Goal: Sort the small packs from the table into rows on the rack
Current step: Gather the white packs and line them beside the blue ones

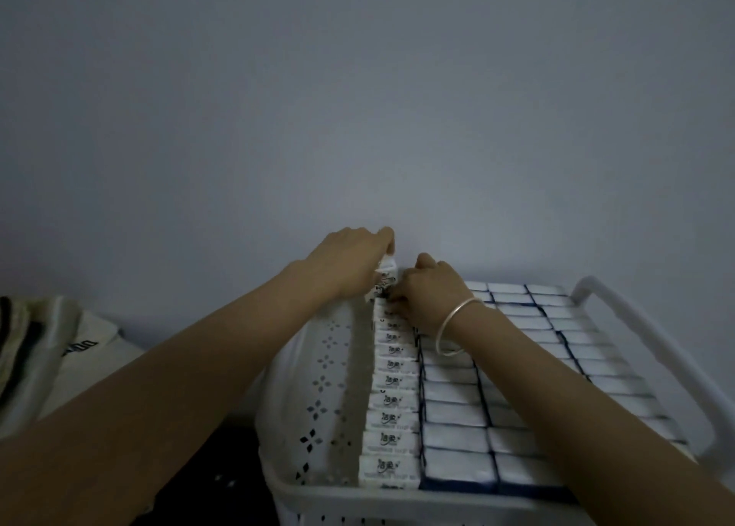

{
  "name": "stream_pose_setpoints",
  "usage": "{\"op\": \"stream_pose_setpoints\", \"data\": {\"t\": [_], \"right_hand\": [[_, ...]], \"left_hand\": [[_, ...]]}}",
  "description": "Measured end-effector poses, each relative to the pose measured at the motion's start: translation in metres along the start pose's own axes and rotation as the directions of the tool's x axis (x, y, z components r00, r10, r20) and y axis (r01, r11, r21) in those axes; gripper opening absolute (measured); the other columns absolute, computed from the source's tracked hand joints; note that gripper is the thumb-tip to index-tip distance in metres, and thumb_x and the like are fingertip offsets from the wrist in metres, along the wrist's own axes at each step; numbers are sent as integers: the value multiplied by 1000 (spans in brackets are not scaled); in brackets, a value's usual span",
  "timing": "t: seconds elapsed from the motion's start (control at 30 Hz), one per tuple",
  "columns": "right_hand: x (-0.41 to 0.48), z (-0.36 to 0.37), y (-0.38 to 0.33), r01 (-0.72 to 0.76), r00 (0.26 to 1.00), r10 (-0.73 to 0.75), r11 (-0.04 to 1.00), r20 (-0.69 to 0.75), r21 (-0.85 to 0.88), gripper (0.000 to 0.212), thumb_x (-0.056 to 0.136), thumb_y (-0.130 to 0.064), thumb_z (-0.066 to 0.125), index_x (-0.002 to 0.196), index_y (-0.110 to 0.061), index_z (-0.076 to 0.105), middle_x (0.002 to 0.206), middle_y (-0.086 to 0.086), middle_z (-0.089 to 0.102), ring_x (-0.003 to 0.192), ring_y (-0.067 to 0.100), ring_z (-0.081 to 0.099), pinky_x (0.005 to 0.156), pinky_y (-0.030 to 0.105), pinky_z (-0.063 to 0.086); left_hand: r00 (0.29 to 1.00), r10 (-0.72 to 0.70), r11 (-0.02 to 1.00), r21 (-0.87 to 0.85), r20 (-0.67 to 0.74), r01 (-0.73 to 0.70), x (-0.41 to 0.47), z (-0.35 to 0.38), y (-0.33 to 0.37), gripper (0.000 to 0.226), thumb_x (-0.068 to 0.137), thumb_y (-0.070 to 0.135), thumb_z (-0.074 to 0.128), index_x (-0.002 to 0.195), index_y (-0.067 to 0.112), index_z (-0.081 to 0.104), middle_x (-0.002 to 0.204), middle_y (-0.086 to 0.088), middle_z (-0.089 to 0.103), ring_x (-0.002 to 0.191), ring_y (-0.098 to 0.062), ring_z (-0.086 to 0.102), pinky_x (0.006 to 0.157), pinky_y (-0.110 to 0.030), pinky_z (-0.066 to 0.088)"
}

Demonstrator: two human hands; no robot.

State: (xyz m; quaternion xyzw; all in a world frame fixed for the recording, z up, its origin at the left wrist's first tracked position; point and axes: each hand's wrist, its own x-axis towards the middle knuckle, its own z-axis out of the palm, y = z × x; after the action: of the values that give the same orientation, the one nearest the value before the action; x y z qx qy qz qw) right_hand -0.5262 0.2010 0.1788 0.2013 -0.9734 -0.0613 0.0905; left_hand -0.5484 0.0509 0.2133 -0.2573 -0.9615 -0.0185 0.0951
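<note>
1. Wall [358, 88]: grey, smooth, flat. Fills the whole top half. One.
2. Rack [338, 497]: white hard plastic, shaped like a long tray with raised sides. Has small flower-shaped holes punched in the left side. Has one thick round handle [644, 326] on the right. One rack.
3. Cloth [47, 350]: soft, folded, pale with dark stripes, lying left of the rack. One pile.
4. Blue-edged rows [457, 434]: small white packs, soft-looking, box-shaped, with dark blue lines between them. Packed tight, side by side, in the right part of the rack. Three rows seen at the far end; partly hidden under the right arm.
5. Printed row [391, 418]: white packs with dark writing on top, lined up just left of the blue-edged rows. One row, more than ten packs; far ones too blurry to count.
6. Left hand [350, 263]: pinches the held pack at the far end of the printed row, close to the wall.
7. Right hand [429, 291]: fingers curled down onto the far packs; cannot tell whether gripping or only pressing.
8. Bracelet [457, 326]: thin, shiny, round, silver-coloured, on the right wrist. One.
9. Held pack [385, 277]: small, white, printed, standing up on end over the rack. One.
</note>
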Motion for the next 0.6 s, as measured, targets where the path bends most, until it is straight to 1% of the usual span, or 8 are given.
{"op": "stream_pose_setpoints", "data": {"t": [0.07,0.17,0.23,0.3,0.37,0.43,0.5,0.6], "right_hand": [[-3,3,1,-28,999,30,997,-32,71,26,93,-28,48,108,-27,69,103,4,65,109,27,47,80,32,37],[-6,2,7,-146,980,180,936,-79,322,21,89,-25,52,106,-27,66,100,9,64,97,29,57,76,33,44],[-9,-1,9,-158,965,218,928,-148,339,21,89,-18,51,106,-24,61,98,8,66,95,28,58,74,34,45],[-15,-8,8,-126,959,195,943,-204,308,24,88,-10,49,105,-21,61,101,4,67,96,25,57,75,34,46],[-20,-17,6,-92,960,166,948,-224,306,27,87,-8,49,105,-22,62,104,1,67,97,23,57,77,33,46],[-25,-23,2,-71,959,153,945,-238,319,31,86,-4,48,107,-22,61,106,-2,67,97,20,58,79,33,47],[-31,-27,-3,-54,953,155,932,-261,358,36,84,0,46,109,-22,61,106,-4,68,98,19,60,81,33,49],[-46,-40,-16,-31,935,184,893,-302,449,37,83,3,44,104,-20,63,101,-5,69,93,17,63,80,31,49]], "left_hand": [[997,-18,988,-151,73,29,5,1,1,30,88,22,63,116,19,53,116,-7,62,104,-27,58,84,-36,47],[984,-38,952,-294,174,89,10,0,3,29,87,16,64,116,16,58,118,-5,60,107,-24,57,88,-33,47],[959,-34,942,-311,282,125,14,5,7,35,86,9,60,120,17,59,119,-5,58,105,-23,57,86,-34,50],[916,-32,913,-361,401,190,16,12,8,50,82,-2,52,126,20,59,123,-4,59,105,-23,60,81,-35,55],[884,-39,870,-420,465,259,15,14,7,54,83,-4,53,130,21,57,127,-4,58,107,-23,63,84,-36,57],[871,-51,866,-413,489,283,12,12,7,55,85,-3,54,135,22,54,132,-4,56,110,-25,62,91,-40,55],[872,-89,836,-439,482,328,8,11,9,53,90,-1,49,140,17,48,137,-4,52,114,-25,59,90,-35,54],[926,-159,780,-532,342,330,-2,-1,12,45,90,-2,42,133,8,54,123,-10,59,103,-24,60,82,-30,51]]}}
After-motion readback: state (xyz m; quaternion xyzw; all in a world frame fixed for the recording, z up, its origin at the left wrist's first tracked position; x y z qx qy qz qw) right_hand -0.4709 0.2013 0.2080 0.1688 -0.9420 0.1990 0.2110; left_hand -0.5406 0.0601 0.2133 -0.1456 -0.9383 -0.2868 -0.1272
